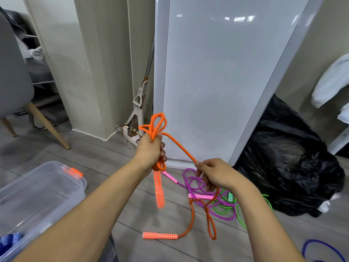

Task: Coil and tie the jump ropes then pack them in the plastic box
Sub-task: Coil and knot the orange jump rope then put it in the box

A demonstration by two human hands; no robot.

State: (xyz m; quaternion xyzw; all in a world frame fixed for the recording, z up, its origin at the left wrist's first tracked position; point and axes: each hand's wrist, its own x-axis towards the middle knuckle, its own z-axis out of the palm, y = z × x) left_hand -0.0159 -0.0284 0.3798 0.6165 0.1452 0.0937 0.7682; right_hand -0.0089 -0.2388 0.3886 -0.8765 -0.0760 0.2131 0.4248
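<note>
An orange jump rope [179, 146] held up in 2 bare hands
On the left sits a clear plastic box [47, 186] with an orange clip, blue patterned handles [9, 241] showing through its near corner. The left hand [151, 152] is closed tight round a bunch of orange loops, and 1 orange patterned handle [159, 191] hangs down below the fist. The rope runs from there down to the right hand [215, 174], which pinches it between thumb and fingers. The rest drops to the grey wood floor [94, 157], where the other orange handle [160, 235] lies flat. Past the right hand a pink and purple jump rope [200, 196] and a green jump rope [230, 196] lie tangled on the floor, beside a big black plastic bag [292, 167]
</note>
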